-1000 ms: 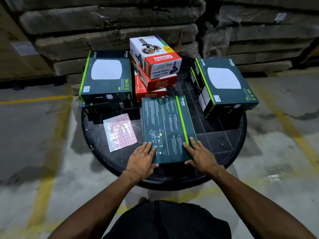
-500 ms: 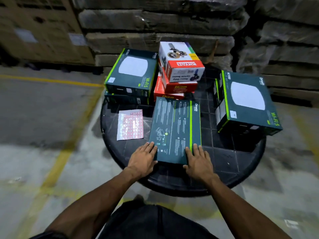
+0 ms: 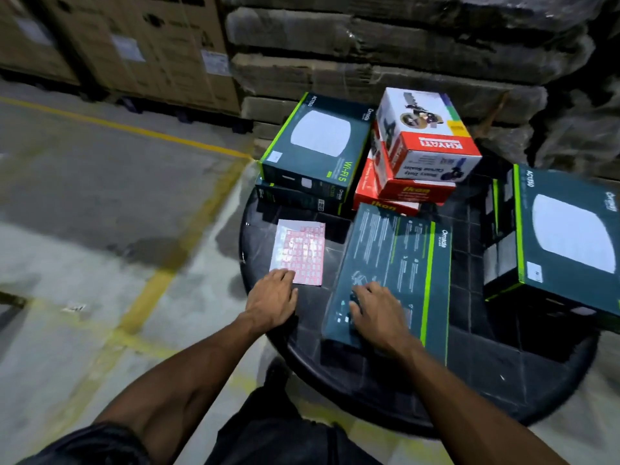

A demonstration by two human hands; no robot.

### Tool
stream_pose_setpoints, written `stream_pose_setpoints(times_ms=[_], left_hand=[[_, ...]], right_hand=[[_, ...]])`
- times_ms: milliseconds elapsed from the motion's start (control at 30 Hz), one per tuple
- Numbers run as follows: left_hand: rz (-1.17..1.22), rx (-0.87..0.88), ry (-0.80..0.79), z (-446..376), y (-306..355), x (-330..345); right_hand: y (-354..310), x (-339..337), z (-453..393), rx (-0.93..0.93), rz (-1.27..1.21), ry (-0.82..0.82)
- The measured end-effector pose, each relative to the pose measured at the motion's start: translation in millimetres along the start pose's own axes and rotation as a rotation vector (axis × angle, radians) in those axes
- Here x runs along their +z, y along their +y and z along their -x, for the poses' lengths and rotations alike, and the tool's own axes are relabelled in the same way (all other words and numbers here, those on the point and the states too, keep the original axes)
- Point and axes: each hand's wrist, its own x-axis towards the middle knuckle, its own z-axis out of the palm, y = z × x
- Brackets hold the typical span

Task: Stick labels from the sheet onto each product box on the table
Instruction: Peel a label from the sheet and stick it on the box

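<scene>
- Step in hand, as I read it: get a label off the label sheet (image 3: 300, 251) and onto the teal Omada box (image 3: 392, 276) lying flat at the near edge of the round black bench (image 3: 486, 391).
- Left hand (image 3: 273, 302): fingers straight, tips on the sheet's near-left corner, grip open, nothing pinched.
- Right hand (image 3: 377, 317): flat on the box's near end, fingers spread, pressing it down; grip open too.
- Sheet lies flat on the bench just left of the box, pink labels in rows w/ white margin.
- Other boxes waiting: two stacked Wi-Fi 5 boxes (image 3: 315, 152) at back left, Khyati carton-sealer box (image 3: 426, 135) on red Ikon boxes (image 3: 399, 193) at back centre, another Wi-Fi 5 box (image 3: 563, 236) on the right.
- Can't tell if any box carries a label yet; too blurred.
- To do it well: pin the sheet w/ one fingertip, lift a label's corner w/ a nail, peel slow so it doesn't curl or tear.
- Keep the right hand holding the box so it doesn't slide off the near rim.
- Pick a plain spot on the box, lay one edge first, smooth outward, no bubbles.
</scene>
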Motion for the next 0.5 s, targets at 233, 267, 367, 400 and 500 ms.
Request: stream_pose_setpoints(times_ms=[233,267,367,400,500], left_hand=[[-0.003,0.031,-0.039,-80.6,-47.1,-13.8],[-0.005,0.036,-0.05,-91.4,-51.0,-15.1],[-0.003,0.047,-0.11,-118.4,-60.7,-14.5],[-0.012,0.065,-0.128,-124.9,-64.1,-13.0],[-0.072,0.142,-0.176,-135.7,-74.5,-9.8]], right_hand=[[-53.7,-10.0,-89.8,0.045,-0.145,0.035],[-58.8,-9.6,-102.9,0.071,-0.166,0.027],[-68.4,-3.4,-135.9,0.139,-0.207,0.014],[-72.8,-3.3,-143.8,0.159,-0.214,0.006],[-80.2,-1.4,-164.2,0.22,-0.223,-0.001]])
